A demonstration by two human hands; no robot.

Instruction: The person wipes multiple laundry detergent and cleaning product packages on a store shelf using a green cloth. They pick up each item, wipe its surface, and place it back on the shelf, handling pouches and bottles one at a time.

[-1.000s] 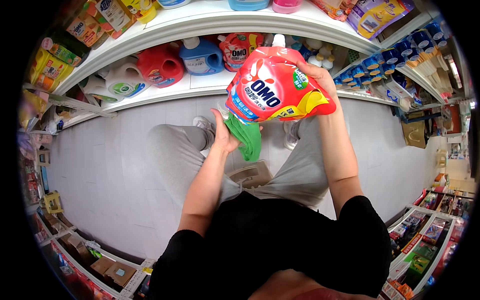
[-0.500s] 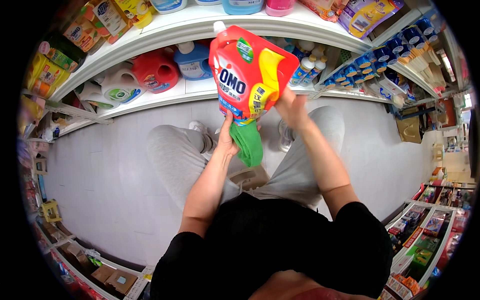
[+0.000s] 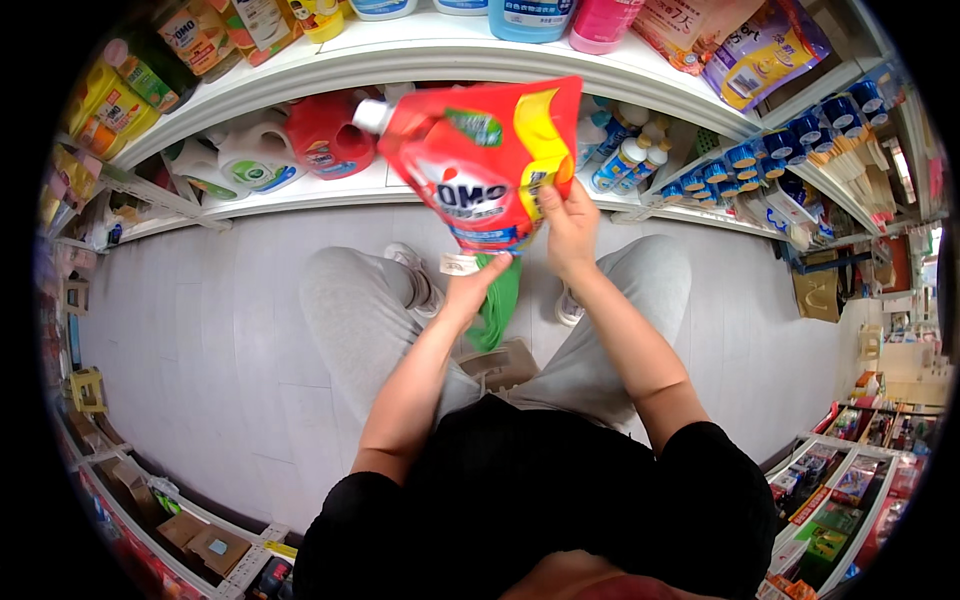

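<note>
Held up in front of the white shelving [image 3: 640,75]: red spouted refill pouch [image 3: 440,150], front face in view, tilted, with white cap [image 3: 372,116] at its upper left corner and yellow strip [image 3: 541,125] down its right side; print partly blurred. At the pouch's lower right edge, right hand [image 3: 575,230], closed to a pinch on the film, thumb over the front by the yellow strip, other fingers partly hidden, so exact spread impossible to tell. Just under the pouch's bottom edge, left hand [image 3: 468,297], curled around green cloth [image 3: 503,305], thumb up against the pouch's base; remaining fingers out of sight beneath, hold there impossible to tell in full. Beside that thumb, at the pouch's lower left, small white patch [image 3: 459,264], too small to make out. Hanging below the pouch, loose end of the cloth, slightly blurred.

Left of the pouch, on the lower shelf, red jug [image 3: 325,145] and, farther left, white jug [image 3: 250,160]. Right of the pouch, blue bottles [image 3: 628,165] with white caps. Above the pouch, on the upper shelf, pink bottle [image 3: 605,25] and, to the upper right, purple pouch [image 3: 765,55]. Below the pouch, grey trousers [image 3: 345,295], knees apart, and between them tan stool [image 3: 505,368].
</note>
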